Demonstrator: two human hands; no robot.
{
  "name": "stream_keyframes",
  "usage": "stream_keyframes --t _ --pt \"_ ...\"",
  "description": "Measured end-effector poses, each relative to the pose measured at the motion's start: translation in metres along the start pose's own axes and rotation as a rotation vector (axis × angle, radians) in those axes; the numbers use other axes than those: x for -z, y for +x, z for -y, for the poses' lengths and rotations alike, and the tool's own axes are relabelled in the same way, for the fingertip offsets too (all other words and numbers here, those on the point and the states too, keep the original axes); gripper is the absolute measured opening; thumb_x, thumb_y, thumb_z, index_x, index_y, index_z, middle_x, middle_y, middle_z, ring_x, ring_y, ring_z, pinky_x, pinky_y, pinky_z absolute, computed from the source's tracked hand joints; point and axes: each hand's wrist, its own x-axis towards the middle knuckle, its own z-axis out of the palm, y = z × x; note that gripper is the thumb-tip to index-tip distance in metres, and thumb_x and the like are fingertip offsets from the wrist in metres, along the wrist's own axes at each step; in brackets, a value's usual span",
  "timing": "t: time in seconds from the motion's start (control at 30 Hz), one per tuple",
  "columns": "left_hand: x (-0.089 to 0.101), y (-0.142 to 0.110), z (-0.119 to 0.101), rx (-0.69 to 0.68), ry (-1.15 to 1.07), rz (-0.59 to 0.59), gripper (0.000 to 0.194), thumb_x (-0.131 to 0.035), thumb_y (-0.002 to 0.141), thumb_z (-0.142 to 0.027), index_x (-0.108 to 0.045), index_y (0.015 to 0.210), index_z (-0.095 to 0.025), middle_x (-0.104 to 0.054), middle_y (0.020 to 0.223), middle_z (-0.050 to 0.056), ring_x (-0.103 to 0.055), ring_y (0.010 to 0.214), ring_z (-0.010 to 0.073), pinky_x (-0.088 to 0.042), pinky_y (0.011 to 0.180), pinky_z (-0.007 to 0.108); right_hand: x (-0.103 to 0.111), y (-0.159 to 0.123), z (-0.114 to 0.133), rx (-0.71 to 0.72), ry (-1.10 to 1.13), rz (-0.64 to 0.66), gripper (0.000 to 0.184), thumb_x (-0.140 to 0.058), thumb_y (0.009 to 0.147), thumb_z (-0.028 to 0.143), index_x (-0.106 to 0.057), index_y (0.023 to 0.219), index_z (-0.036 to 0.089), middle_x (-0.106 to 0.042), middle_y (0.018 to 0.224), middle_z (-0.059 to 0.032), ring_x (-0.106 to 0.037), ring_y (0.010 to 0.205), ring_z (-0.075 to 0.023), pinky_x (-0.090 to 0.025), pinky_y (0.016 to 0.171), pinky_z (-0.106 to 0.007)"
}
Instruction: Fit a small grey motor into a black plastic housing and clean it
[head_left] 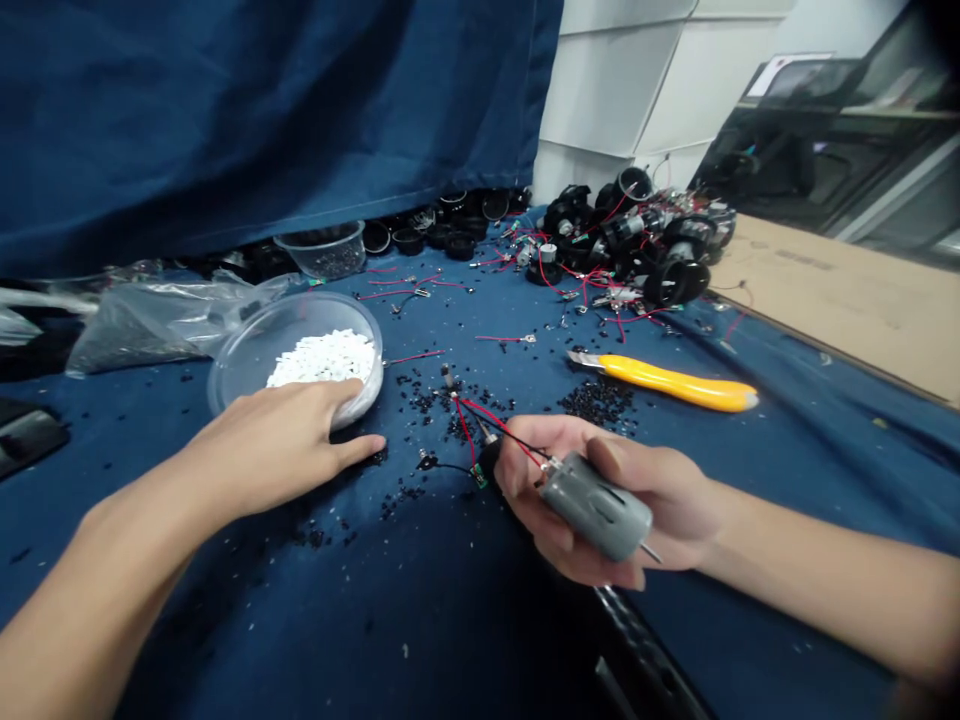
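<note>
My right hand point(600, 500) is closed around a small grey cylindrical motor point(596, 507) with red and black wires point(487, 420) trailing from its end to a tiny green board. My left hand point(277, 445) reaches to the rim of a clear plastic bowl point(247, 350) holding small white pellets point(326, 357); its fingertips are bent at the bowl's edge, thumb stretched on the blue cloth. What the fingertips hold, if anything, is hidden.
A yellow utility knife point(675, 382) lies right of centre. A pile of black motors and parts with red wires point(637, 245) sits at the back. Black specks litter the blue cloth point(420, 600). A second clear tub point(326, 250), plastic bags point(150, 320) and cardboard point(847, 290) surround.
</note>
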Motion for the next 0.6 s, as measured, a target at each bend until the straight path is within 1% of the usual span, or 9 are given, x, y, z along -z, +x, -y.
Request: stream_keyframes --t 0.1,0.17,0.27,0.37,0.47,0.6 --pt "0.003 -0.001 -0.004 0.054 -0.053 0.022 0.062 -0.035 0.081 -0.079 -0.065 0.082 -0.025 -0.071 0.086 0.013 -0.065 0.075 0.0389 -0.044 0.061 0.043 -0.002 -0.001 0.0 -0.003 -0.005 -0.01 0.035 -0.07 0.087 0.039 -0.061 0.101 0.008 -0.063 0.077 -0.0037 -0.06 0.052 -0.0048 -0.05 0.048 -0.01" --pt "0.005 -0.002 -0.006 0.093 -0.113 0.034 0.069 -0.028 0.08 -0.082 -0.065 0.079 -0.024 -0.071 0.087 0.013 -0.064 0.078 0.0403 -0.043 0.064 0.045 -0.003 -0.002 0.0 -0.002 -0.001 -0.014 0.033 -0.07 0.087 0.038 -0.061 0.1 0.009 -0.063 0.078 -0.004 -0.06 0.053 -0.0051 -0.048 0.047 -0.009" --pt "0.009 -0.005 -0.006 0.093 -0.218 0.058 0.075 -0.023 0.081 -0.083 -0.069 0.093 -0.024 -0.071 0.101 0.014 -0.063 0.091 0.0422 -0.044 0.072 0.048 -0.004 -0.004 -0.001 -0.008 -0.008 -0.016 0.032 -0.069 0.088 0.038 -0.062 0.103 0.01 -0.061 0.078 -0.0044 -0.057 0.052 -0.0043 -0.047 0.047 -0.009" --pt "0.014 -0.009 -0.005 0.077 -0.278 0.085 0.076 -0.018 0.084 -0.081 -0.069 0.104 -0.027 -0.07 0.111 0.01 -0.062 0.099 0.0382 -0.044 0.081 0.048 -0.005 -0.007 -0.001 -0.037 -0.008 -0.015 0.033 -0.068 0.088 0.041 -0.064 0.104 0.013 -0.058 0.077 -0.0033 -0.049 0.047 -0.0021 -0.043 0.047 -0.01" --pt "0.017 -0.012 -0.005 0.055 -0.334 0.106 0.076 -0.016 0.086 -0.079 -0.069 0.103 -0.027 -0.07 0.109 0.008 -0.063 0.096 0.0334 -0.043 0.084 0.045 -0.007 -0.009 0.0 -0.075 -0.032 -0.052 0.032 -0.069 0.087 0.043 -0.065 0.103 0.016 -0.056 0.075 -0.001 -0.042 0.046 -0.0011 -0.038 0.048 -0.011" --pt "0.015 -0.01 -0.005 0.027 -0.397 0.081 0.075 -0.016 0.089 -0.076 -0.068 0.096 -0.022 -0.071 0.096 0.008 -0.063 0.091 0.0295 -0.043 0.085 0.04 -0.007 -0.009 0.0 -0.104 -0.064 -0.077 0.033 -0.069 0.085 0.047 -0.065 0.101 0.018 -0.052 0.071 0.0005 -0.038 0.046 -0.0026 -0.034 0.048 -0.013"
